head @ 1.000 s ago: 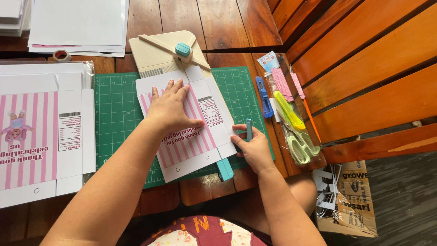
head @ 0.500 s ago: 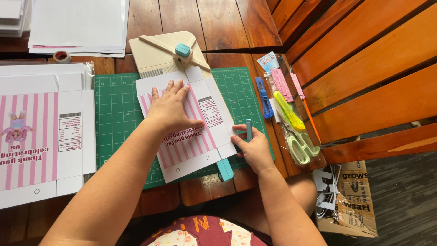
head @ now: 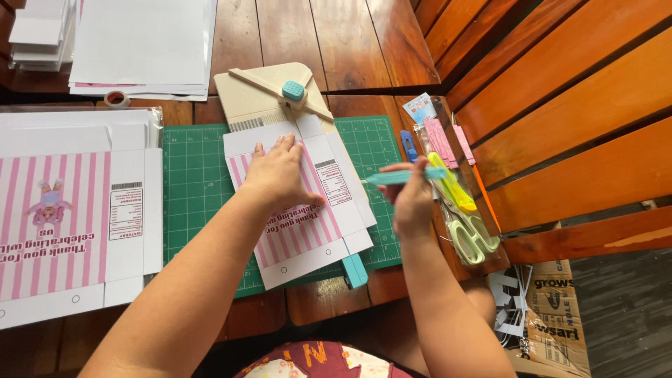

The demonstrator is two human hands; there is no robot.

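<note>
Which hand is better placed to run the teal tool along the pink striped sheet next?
Right. The right hand already grips the teal tool just off the pink striped sheet, while the left hand lies flat on it, pinning it to the green cutting mat.

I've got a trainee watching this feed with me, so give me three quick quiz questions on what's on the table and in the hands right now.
1. True or false: the left hand lies flat on the striped sheet.
2. What does the right hand hold? A) scissors B) a teal tool C) tape
3. What lies under the striped sheet?

Key:
1. True; the fingers are spread on it.
2. B; it is lifted and lies roughly level above the mat's right edge. The scissors sit further right, untouched.
3. The green mat, with the paper trimmer at the sheet's far end.
</note>
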